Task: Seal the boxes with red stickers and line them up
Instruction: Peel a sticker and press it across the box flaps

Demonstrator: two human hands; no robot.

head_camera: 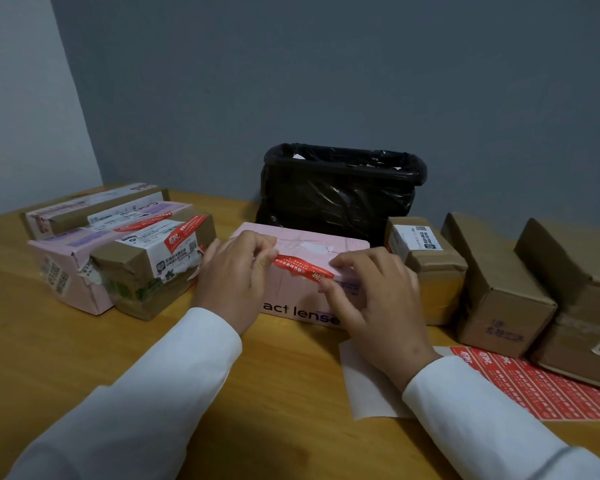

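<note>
A pink box (305, 249) printed "act lense" stands in the middle of the wooden table. A red sticker (302, 268) lies slanted across its top front edge. My left hand (232, 271) pinches the sticker's left end. My right hand (371, 292) pinches its right end against the box front. A sheet of red stickers (548, 386) lies at the right, next to a white backing sheet (364, 379). To the left, several boxes (146, 258) stand side by side; two of them plainly carry red stickers.
A black bin-lined basket (340, 192) stands behind the pink box against the grey wall. Three brown cardboard boxes (499, 282) stand in a row at the right. The table's near part (84, 341) is bare wood.
</note>
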